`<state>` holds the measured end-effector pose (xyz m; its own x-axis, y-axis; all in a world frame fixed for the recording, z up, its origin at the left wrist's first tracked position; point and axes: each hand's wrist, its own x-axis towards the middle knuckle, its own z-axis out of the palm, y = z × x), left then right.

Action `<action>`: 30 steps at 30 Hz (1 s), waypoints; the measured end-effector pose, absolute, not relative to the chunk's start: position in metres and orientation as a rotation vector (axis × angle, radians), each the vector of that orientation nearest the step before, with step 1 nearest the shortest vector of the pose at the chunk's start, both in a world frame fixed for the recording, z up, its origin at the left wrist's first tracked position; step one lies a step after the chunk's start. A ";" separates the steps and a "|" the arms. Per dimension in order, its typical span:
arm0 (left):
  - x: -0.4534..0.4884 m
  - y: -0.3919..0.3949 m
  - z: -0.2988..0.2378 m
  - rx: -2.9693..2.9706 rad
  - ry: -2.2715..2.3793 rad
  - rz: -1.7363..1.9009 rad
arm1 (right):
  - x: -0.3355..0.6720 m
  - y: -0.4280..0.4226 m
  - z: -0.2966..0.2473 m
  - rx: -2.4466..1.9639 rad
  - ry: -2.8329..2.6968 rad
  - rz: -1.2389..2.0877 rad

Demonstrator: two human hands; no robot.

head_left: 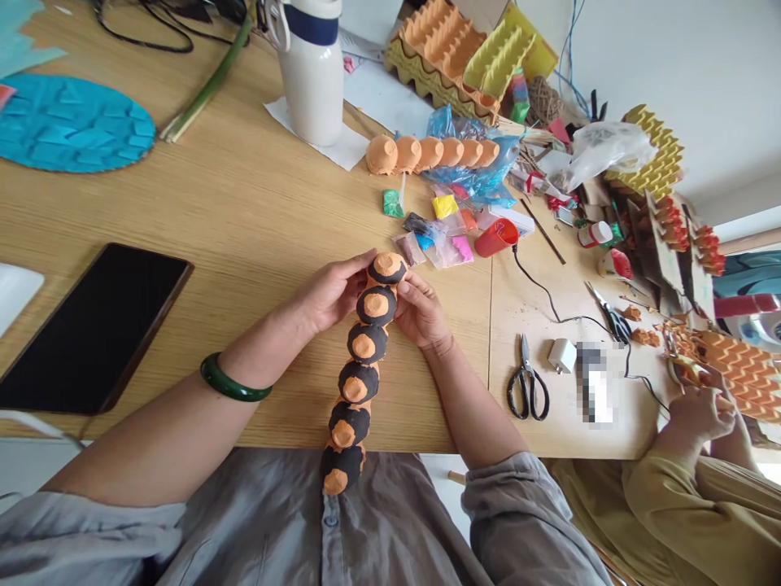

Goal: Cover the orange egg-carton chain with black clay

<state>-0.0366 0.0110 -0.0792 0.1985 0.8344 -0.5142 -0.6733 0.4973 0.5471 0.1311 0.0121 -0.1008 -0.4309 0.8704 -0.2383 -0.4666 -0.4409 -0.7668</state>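
Observation:
A strip of orange egg carton (pixel 364 347) with several cups, each with a black band round its orange tip, runs from the middle of the table to its front edge and over my shirt. My left hand (pixel 334 291) has its fingers closed on the far end of the strip from the left. From the right, my right hand (pixel 421 309) pinches the same end, thumb on the side of the first cups. Beyond the hands lies a plain orange egg carton strip (pixel 430 153), near small packets of coloured clay (pixel 444 207).
Left are a black tablet (pixel 94 325) and a blue textured oval (pixel 73 122). A white tumbler (pixel 312 77) stands farther back. To the right lie scissors (pixel 527 382), a red cup (pixel 497 237) and a charger (pixel 562 356). A co-worker's hands (pixel 701 411) hold something at the far right.

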 end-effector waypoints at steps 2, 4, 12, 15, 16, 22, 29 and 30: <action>-0.036 0.010 -0.080 0.251 0.866 1.086 | 0.131 0.012 -0.102 -0.821 -0.786 1.946; -0.034 0.009 -0.080 0.297 0.861 1.104 | 0.131 0.013 -0.104 -0.850 -0.795 1.913; -0.037 0.005 -0.076 0.499 0.700 1.101 | 0.134 0.018 -0.104 -0.868 -0.768 1.836; -0.041 0.004 -0.077 0.602 0.684 1.046 | 0.134 0.018 -0.102 -0.848 -0.760 1.838; -0.042 0.004 -0.078 0.621 0.687 1.033 | 0.134 0.018 -0.102 -0.850 -0.759 1.835; -0.044 0.005 -0.081 0.709 0.738 1.044 | 0.133 0.014 -0.098 -0.852 -0.709 1.839; -0.047 0.007 -0.080 0.872 0.735 1.011 | 0.130 0.013 -0.092 -0.893 -0.586 1.887; -0.047 0.007 -0.080 0.885 0.741 1.000 | 0.129 0.013 -0.091 -0.917 -0.564 1.891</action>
<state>-0.0473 0.0069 -0.0796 0.3648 0.9231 -0.1221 -0.3848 0.2689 0.8830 0.1289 0.0133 -0.0907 -0.2901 0.8863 -0.3611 -0.5437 -0.4631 -0.6999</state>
